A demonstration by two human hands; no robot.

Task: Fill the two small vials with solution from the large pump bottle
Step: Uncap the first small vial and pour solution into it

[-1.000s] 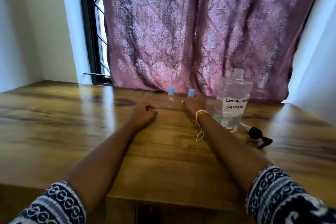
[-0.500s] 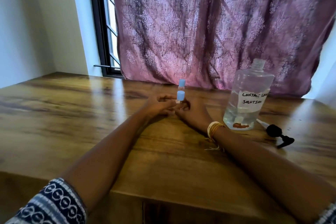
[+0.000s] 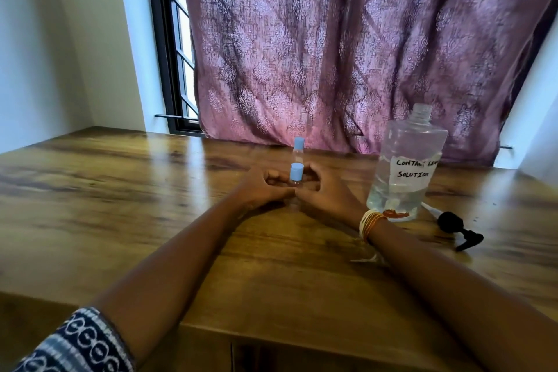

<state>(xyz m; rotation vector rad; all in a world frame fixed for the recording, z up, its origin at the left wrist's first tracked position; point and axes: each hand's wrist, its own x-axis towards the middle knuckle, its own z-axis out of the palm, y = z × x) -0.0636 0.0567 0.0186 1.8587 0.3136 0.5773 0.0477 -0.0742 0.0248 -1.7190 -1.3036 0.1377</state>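
A small clear vial with a blue cap (image 3: 296, 172) stands upright on the wooden table (image 3: 120, 205), held between the fingertips of both hands. My left hand (image 3: 261, 189) curls against its left side and my right hand (image 3: 324, 190) against its right side; its lower body is hidden by my fingers. The second blue-capped vial (image 3: 298, 151) stands just behind it, untouched. The large clear bottle (image 3: 406, 169), labelled as contact lens solution, stands to the right with its neck open and some liquid inside. Its black pump head (image 3: 453, 225) lies on the table to the bottle's right.
A patterned mauve curtain (image 3: 347, 48) hangs right behind the table's far edge. A dark window frame (image 3: 164, 48) stands at the back left. The table's front edge (image 3: 271, 332) runs below my forearms.
Both hands reached to the two vials standing side by side, then drew one vial toward me. It now stands in front of the other, held by both hands.
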